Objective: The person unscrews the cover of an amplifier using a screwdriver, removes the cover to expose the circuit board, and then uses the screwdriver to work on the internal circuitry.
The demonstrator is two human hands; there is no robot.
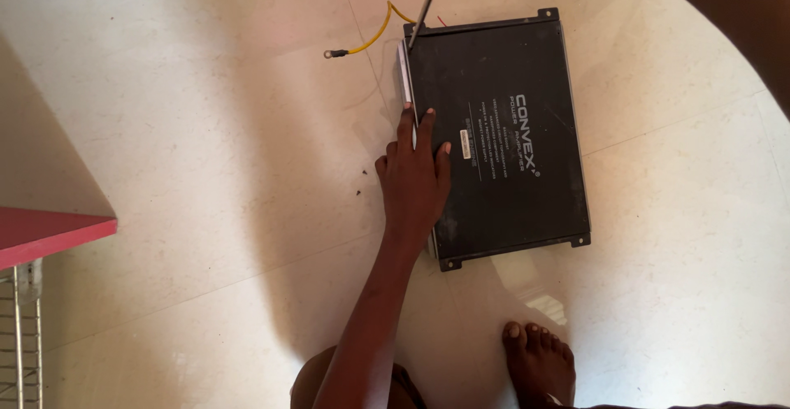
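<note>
A flat black amplifier box (510, 88) lies on the pale tiled floor. My left hand (415, 178) rests flat on its left edge, fingers stretched along the edge and thumb on the black top. A screwdriver (428, 2) with a red handle stands tilted, its tip at the box's upper left corner beside a silvery side panel (403, 72). My right forearm (724, 14) crosses the upper right corner towards the handle, but the hand itself is cut off by the frame's top edge. A yellow wire (374, 39) with a ring terminal curls out from that corner.
My bare foot (539, 360) stands on the floor just below the box. A pink shelf edge (49, 236) and a white wire rack (20, 335) are at the left border. A few dark specks (360, 191) lie left of my hand.
</note>
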